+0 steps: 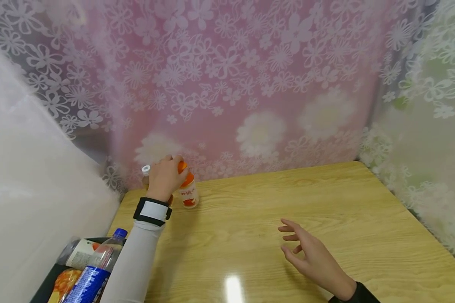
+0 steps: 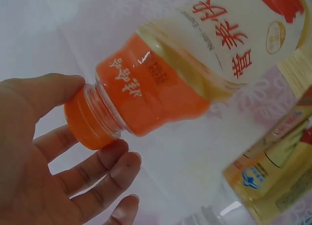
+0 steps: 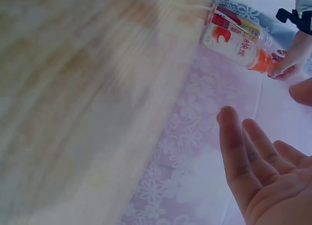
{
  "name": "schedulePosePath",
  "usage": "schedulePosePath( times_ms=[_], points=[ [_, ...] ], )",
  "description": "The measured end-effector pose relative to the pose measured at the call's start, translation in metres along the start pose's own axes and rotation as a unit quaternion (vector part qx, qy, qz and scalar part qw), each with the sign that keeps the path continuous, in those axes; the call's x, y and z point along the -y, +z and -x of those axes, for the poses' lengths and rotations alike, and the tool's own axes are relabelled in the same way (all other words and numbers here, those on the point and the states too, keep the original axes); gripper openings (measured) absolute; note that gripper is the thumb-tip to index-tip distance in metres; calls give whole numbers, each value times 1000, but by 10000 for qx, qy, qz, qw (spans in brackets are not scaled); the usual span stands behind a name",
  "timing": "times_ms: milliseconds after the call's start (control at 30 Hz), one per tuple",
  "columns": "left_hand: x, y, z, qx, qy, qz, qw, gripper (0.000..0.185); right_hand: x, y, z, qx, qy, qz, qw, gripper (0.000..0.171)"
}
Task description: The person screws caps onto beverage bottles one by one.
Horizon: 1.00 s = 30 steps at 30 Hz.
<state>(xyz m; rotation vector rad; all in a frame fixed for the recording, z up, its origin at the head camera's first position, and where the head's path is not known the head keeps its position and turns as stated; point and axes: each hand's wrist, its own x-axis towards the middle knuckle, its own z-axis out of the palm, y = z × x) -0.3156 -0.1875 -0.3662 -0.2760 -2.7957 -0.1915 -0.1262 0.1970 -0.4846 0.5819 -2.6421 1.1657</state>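
Note:
A milk drink bottle (image 1: 189,194) with an orange cap and a white label stands upright near the table's back left edge. My left hand (image 1: 164,177) is at its top; in the left wrist view the thumb and fingers lie around the orange cap (image 2: 87,120). Partly hidden behind that hand is a second bottle with a white cap (image 1: 145,169); its gold-and-brown label (image 2: 278,161) shows in the left wrist view. My right hand (image 1: 314,254) hovers over the table's front right, holding nothing, its fingers loosely bent.
At the lower left, a dark box (image 1: 47,284) holds a blue-capped bottle with a blue label (image 1: 89,282), an orange-patterned package (image 1: 65,283) and a container with a pale label (image 1: 82,253). Flowered curtains (image 1: 231,84) hang behind the wooden table (image 1: 250,202).

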Motion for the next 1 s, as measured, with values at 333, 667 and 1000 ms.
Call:
schedulePosePath(
  times_ms=[333,667,1000],
  points=[
    [24,1,5,-156,-247,-203,9994,41,-3,9,-1,21,-286,-258,9993,69],
    [23,-8,8,207,-637,-272,9974,52,-6,12,-8,110,-316,-241,9991,69],
    [-17,-1,36,-604,74,154,9980,59,-19,0,-12,-221,-359,751,9963,55]
  ],
)
